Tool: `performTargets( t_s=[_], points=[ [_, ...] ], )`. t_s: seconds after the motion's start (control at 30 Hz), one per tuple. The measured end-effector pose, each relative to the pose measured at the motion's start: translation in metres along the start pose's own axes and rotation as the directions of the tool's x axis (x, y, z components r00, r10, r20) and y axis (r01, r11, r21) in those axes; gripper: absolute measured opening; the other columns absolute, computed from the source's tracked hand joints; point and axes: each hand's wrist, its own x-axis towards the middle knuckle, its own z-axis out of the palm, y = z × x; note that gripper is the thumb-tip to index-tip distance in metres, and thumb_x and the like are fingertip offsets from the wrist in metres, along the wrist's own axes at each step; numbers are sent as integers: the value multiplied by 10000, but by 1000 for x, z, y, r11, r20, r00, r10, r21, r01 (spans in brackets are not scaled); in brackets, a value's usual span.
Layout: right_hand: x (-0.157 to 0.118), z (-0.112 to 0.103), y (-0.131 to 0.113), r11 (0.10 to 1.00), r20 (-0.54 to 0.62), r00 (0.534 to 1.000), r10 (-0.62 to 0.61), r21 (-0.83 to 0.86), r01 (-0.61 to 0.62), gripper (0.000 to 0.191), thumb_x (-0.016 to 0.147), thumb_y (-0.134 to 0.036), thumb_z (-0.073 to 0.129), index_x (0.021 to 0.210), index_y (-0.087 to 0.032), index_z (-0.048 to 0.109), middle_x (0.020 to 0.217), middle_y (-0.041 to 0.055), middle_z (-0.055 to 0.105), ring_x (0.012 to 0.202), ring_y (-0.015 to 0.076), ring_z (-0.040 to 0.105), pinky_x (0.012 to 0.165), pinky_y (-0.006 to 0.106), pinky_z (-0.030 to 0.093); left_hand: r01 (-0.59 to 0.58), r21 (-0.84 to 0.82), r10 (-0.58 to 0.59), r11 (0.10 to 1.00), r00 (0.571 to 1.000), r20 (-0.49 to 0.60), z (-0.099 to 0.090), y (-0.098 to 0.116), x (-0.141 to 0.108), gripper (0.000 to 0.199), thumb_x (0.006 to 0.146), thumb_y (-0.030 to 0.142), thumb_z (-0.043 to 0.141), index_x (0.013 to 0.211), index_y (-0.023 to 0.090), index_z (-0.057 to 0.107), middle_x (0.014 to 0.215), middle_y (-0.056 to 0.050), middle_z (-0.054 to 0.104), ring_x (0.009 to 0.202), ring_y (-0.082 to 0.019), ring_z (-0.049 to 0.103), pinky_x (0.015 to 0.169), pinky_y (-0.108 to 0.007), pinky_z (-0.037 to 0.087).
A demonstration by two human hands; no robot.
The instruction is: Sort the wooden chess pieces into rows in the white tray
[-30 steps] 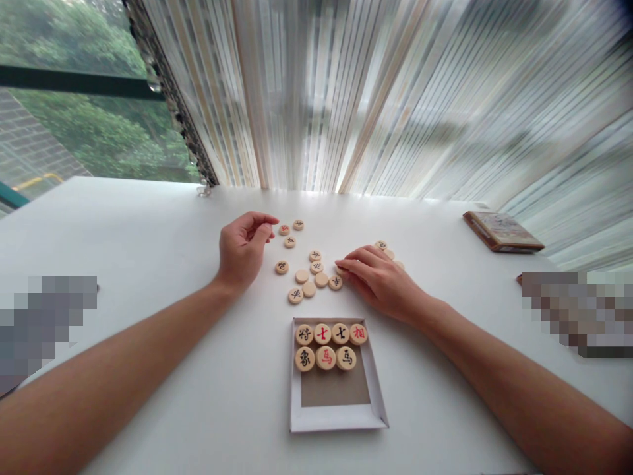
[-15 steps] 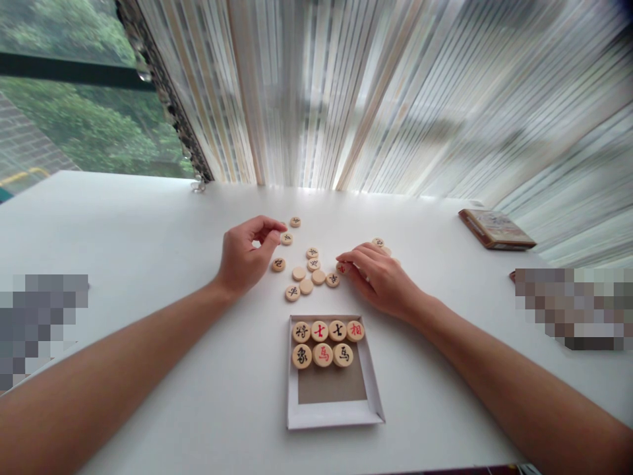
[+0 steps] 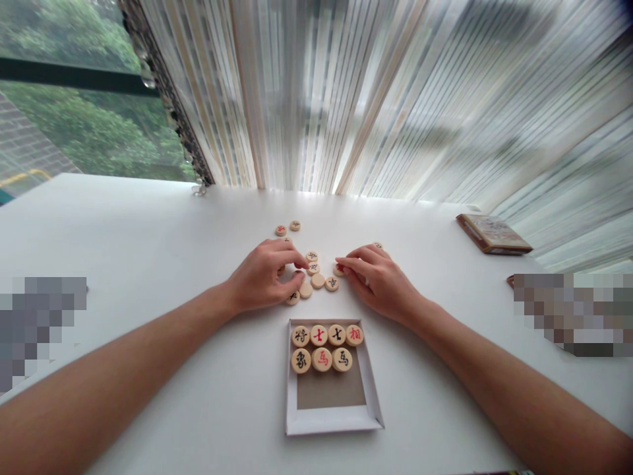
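My left hand [image 3: 270, 274] hovers low over loose round wooden Chinese chess pieces, its thumb and forefinger apart beside a black-marked piece [image 3: 313, 267]. A blank-faced piece [image 3: 306, 289] lies just past the thumb, and another piece shows partly under the palm. My right hand [image 3: 376, 277] has its fingertips closed on a red-marked Chinese chess piece [image 3: 339, 270] on the table. Nearer to me, a shallow white box [image 3: 332, 422] holds several pieces in two rows at its far end, with a red-marked horse piece [image 3: 322, 359] in the second row.
Beyond my left hand lie a red-marked piece [image 3: 281, 230] and a black-marked piece [image 3: 295, 225]. Behind my right hand another piece [image 3: 378, 246] is partly hidden. A flat brown box [image 3: 494, 233] rests on the white table [image 3: 123, 231] at right, before striped curtains [image 3: 297, 99].
My left hand has moved right and nearer, over the middle pieces, uncovering a red-marked piece at the back. My right hand stays almost in place, its piece shifted slightly left.
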Motion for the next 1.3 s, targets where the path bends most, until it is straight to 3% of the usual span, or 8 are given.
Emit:
performTargets(
  t_s=[0.23, 0.4, 0.53, 0.7, 0.83, 0.97, 1.1, 1.3],
  points=[
    [5, -32, 15, 990, -265, 955, 133, -5, -139, 236, 1016, -183, 579, 1063, -170, 810, 955, 126, 791, 877, 269, 736, 804, 411, 594, -5, -76, 11, 997, 997, 72, 0, -8, 2, 149, 876, 142, 674, 906, 192, 810, 887, -42, 814, 845, -205, 729, 915, -381, 487],
    [-1, -62, 37, 932, -113, 925, 362, 40, -360, 194, 957, -276, 672, 1012, -189, 837, 854, 69, 795, 645, 188, 650, 629, 336, 523, 29, -127, -16, 991, 994, 105, -2, -12, 2, 233, 824, 93, 638, 914, 198, 825, 912, -40, 824, 892, -213, 742, 965, -382, 467],
    [-9, -60, 25, 944, 109, 950, 292, 126, -305, 202, 932, -328, 747, 1057, -196, 834, 951, 81, 806, 742, 193, 697, 647, 311, 528, 52, -146, -25, 988, 983, 180, -6, -13, 1, 233, 818, 109, 656, 925, 218, 833, 974, -43, 824, 964, -219, 743, 1075, -400, 422],
    [-8, -48, 6, 978, 222, 966, 131, 131, -162, 226, 955, -328, 769, 1130, -198, 830, 999, 97, 769, 764, 193, 707, 662, 310, 540, 61, -136, -27, 989, 971, 238, -12, -12, 0, 261, 810, 111, 662, 961, 239, 832, 1034, -45, 811, 992, -227, 721, 1134, -425, 404],
    [-9, -42, 8, 986, 235, 969, 81, 127, -113, 133, 993, -280, 737, 1045, -209, 837, 938, 82, 756, 752, 193, 715, 693, 319, 550, 38, -135, 0, 990, 962, 272, -17, -10, 1, 278, 808, 120, 685, 1004, 245, 837, 1043, -49, 805, 965, -223, 708, 1142, -436, 407],
    [-10, -41, 9, 993, 209, 977, 42, 95, -63, 181, 1034, -277, 671, 1041, -189, 830, 954, 109, 766, 815, 229, 732, 732, 344, 557, 14, -141, 24, 990, 965, 262, -20, -12, 3, 244, 830, 156, 709, 1014, 243, 844, 936, -47, 793, 781, -182, 679, 977, -376, 500],
    [-10, -42, 6, 996, 196, 980, 34, 72, -49, 248, 1076, -285, 596, 1051, -171, 815, 896, 106, 752, 781, 227, 702, 713, 341, 523, -24, -158, 61, 987, 970, 234, -18, -13, 2, 162, 899, 205, 722, 1021, 206, 828, 959, -74, 797, 821, -194, 709, 877, -342, 517],
    [-9, -39, 8, 996, 201, 977, 71, 36, -80, 254, 1084, -274, 559, 926, -170, 729, 832, 78, 686, 732, 209, 644, 679, 327, 464, -144, 76, 123, 987, 966, 226, -11, -14, -1, 210, 1053, 292, 620, 1115, 201, 798, 1038, -80, 792, 989, -219, 718, 1036, -388, 455]
  ],
)
